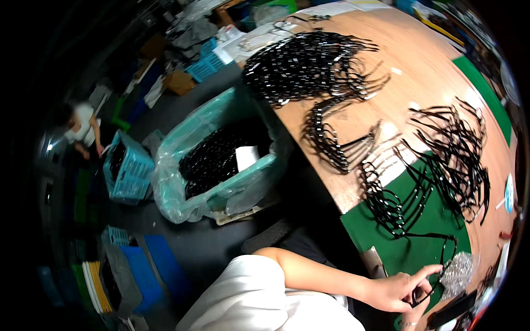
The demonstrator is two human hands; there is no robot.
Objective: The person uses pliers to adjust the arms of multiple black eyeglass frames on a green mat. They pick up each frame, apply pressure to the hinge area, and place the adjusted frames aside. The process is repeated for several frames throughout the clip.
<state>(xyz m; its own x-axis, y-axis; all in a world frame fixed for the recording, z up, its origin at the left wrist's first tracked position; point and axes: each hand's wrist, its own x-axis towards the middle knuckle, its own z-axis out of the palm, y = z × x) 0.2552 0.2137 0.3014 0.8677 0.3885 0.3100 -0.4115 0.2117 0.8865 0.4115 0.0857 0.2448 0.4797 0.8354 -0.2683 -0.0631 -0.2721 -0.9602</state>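
At the lower right, my left hand (393, 291) is closed around part of a thin black eyeglass frame (443, 254), its index finger stretched along it. My right hand (415, 313) is just below and partly covered by the left; its curled fingers meet the same frame. From the hands the frame's slim dark piece rises toward several overlapping black frames (383, 207) on the green mat (367, 234). A crumpled clear plastic bag (458, 273) with shiny small contents lies right beside my fingers.
A larger tangle of black frames (458, 160) lies on the wooden table (419, 52), with a dense heap (309, 66) farther back. Left of the table stands a teal, plastic-lined bin (171, 160) of black pieces. A blue crate (132, 176) and another person (83, 124) are farther left.
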